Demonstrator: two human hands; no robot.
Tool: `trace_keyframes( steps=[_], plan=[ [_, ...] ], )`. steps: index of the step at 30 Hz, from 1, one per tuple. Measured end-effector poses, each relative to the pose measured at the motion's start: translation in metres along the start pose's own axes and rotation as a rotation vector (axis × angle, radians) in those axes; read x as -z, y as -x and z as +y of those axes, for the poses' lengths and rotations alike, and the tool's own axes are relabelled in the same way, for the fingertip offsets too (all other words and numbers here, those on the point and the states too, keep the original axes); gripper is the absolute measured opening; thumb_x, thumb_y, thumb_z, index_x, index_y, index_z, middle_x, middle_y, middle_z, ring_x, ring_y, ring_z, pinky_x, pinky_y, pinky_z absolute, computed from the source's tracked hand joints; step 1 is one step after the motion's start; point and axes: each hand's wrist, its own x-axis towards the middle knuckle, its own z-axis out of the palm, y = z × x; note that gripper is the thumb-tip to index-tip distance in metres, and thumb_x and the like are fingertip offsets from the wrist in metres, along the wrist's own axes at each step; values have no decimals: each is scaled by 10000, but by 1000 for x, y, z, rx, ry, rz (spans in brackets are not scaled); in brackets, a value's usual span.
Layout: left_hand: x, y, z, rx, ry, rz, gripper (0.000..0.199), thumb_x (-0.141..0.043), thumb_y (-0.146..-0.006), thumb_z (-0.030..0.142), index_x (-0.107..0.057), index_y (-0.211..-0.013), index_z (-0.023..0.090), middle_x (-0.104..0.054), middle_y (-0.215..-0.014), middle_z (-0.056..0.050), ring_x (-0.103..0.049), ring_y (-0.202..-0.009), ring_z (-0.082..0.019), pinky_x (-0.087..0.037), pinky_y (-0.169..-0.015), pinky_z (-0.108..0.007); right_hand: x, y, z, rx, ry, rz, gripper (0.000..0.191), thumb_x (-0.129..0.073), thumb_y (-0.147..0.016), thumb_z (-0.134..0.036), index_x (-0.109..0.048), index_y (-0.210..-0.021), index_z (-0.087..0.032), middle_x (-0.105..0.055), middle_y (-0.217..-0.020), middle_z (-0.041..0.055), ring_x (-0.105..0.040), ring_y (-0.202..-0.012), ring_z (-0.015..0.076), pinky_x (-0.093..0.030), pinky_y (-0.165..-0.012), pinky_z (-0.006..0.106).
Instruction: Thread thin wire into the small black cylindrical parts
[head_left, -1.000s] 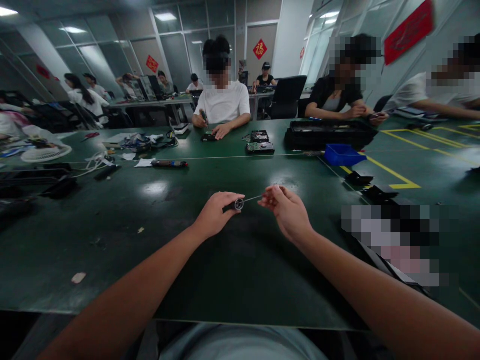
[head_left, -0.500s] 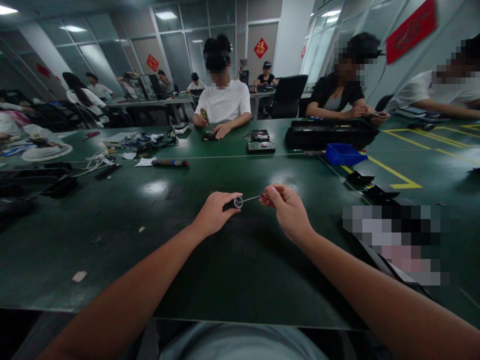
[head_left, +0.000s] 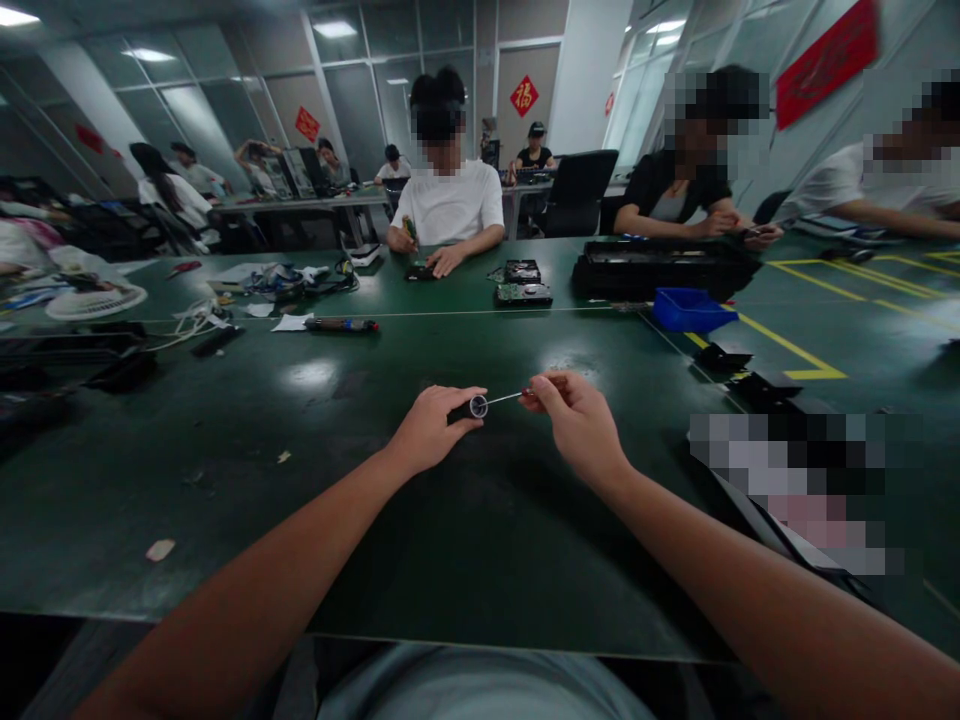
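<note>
Between the thumb and fingers of my left hand (head_left: 429, 432) is a small dark cylindrical part (head_left: 478, 406) with a pale round rim facing right. My right hand (head_left: 576, 415) pinches the reddish end of a thin metal-shafted screwdriver (head_left: 504, 399); most of its handle is hidden by the fingers. Its shaft points left, and the tip reaches the opening inside the pale rim. Whether the tip touches anything inside is too small to tell. Both hands are just above the green tabletop (head_left: 450, 540).
Beyond my hands lie a dark pen-shaped electric screwdriver (head_left: 343, 325), opened hard drives (head_left: 523, 294) and a long black housing (head_left: 664, 268). A blue bin (head_left: 691, 310) and black parts (head_left: 765, 390) stand at right. Cables (head_left: 277, 283) lie at left. A co-worker (head_left: 448, 205) sits opposite.
Both hands keep their grip and stay almost in place. The screwdriver's shaft remains at the rim's opening; the whole view has shifted very slightly.
</note>
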Motion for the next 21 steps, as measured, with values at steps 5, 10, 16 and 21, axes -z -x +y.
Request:
trace_keyframes(
  steps=[5, 10, 16, 21],
  plan=[
    [-1, 1, -3, -2, -6, 3, 414, -679, -905, 292, -613, -1313, 264, -694, -1224, -42, -609, -1099, -233, -432, -1002, -433, 4, 4, -12, 58, 356, 27, 408, -602, -886, -557, -628, -674, -210, -665, -577, 9, -574, -517, 149, -398, -553, 292],
    [-2, 1, -6, -3, 6, 16, 415, -682, -902, 287, -616, -1311, 265, -694, -1226, -41, -606, -1113, -231, -433, -1007, -440, 3, 4, -12, 103, 389, -5, 389, -611, -885, -549, -615, -672, -224, -671, -580, 6, -549, -496, 149, -373, -534, 294],
    [-2, 1, -8, 3, 5, 13, 409, -675, -904, 291, -618, -1308, 269, -697, -1213, -47, -608, -1107, -245, -437, -1002, -457, 5, 4, -9, 168, 363, -61, 291, -640, -879, -491, -620, -742, -235, -699, -674, 22, -625, -618, 186, -426, -585, 310],
    [-1, 0, -6, 18, -1, 17, 404, -682, -897, 262, -628, -1297, 254, -705, -1176, -47, -614, -1082, -237, -442, -999, -442, 5, 4, -9, 215, 309, -124, 126, -634, -887, -367, -651, -897, -243, -733, -844, 43, -684, -780, 222, -499, -712, 366]
  ],
)
